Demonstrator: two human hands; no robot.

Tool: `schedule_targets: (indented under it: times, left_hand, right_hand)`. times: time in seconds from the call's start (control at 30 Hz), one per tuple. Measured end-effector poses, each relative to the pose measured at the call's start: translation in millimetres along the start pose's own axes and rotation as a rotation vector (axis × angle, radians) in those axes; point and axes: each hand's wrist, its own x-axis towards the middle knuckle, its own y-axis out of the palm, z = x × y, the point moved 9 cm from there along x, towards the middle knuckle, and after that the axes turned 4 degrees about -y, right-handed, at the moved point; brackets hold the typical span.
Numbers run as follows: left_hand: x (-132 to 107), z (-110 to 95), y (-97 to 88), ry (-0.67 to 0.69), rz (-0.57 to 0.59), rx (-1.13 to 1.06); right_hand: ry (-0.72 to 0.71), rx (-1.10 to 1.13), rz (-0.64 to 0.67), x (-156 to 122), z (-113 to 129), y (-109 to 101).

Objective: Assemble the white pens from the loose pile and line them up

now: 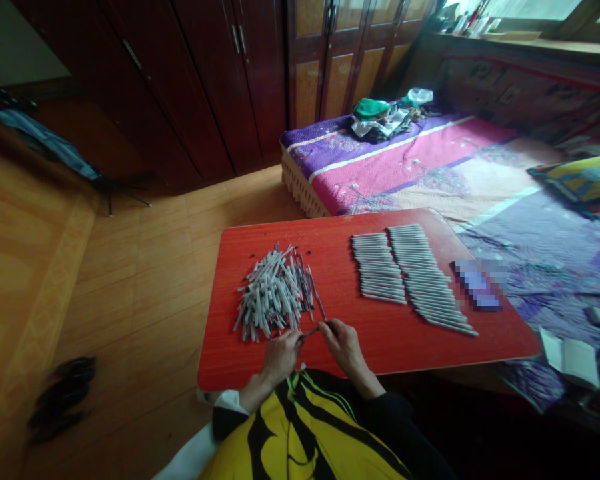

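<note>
- The left hand point(280, 357) and right hand point(343, 347) are close together over the red table point(240, 363).
- Their fingers point(325, 327) pinch shut on a thin pen point(310, 331), held between both hands.
- A messy pile of pens point(273, 297) lies just past the hands.
- Neat rows of pens point(410, 273) lie beside the pile.
- A blurred phone point(477, 285) lies near the rows.
- A bed point(405, 160) is behind the table.

A bedroom in a home — a quilted bed point(405, 160) beside a dark wooden wardrobe point(220, 87), over a wooden floor point(145, 267).
</note>
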Motion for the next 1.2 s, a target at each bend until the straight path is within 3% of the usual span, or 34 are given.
schedule_targets:
  times: [0.1,0.33,0.57,0.8,1.03,1.2]
  left_hand:
    - [1,1,-0.4,-0.012,-0.007,0.001]
    - [1,-1,2.4,-0.016,0.041,0.018]
    - [1,1,0.9,-0.033,0.017,0.001]
    - [2,0,3.6,-0.028,0.048,0.006]
    - [2,0,-0.9,-0.04,0.027,-0.034]
    - [0,-1,0.2,-0.029,0.046,-0.014]
  right_hand:
    - [-0.022,0.138,0.025,0,5,1]
    - [0.013,-0.052,0.002,0,-2,-1]
    - [-0.034,0.142,0.001,0,8,-2]
    - [0.018,-0.009,0.007,1,-3,0]
    - [0.011,0.224,0.022,-2,-2,4]
    - [0.058,0.142,0.031,-1,-7,4]
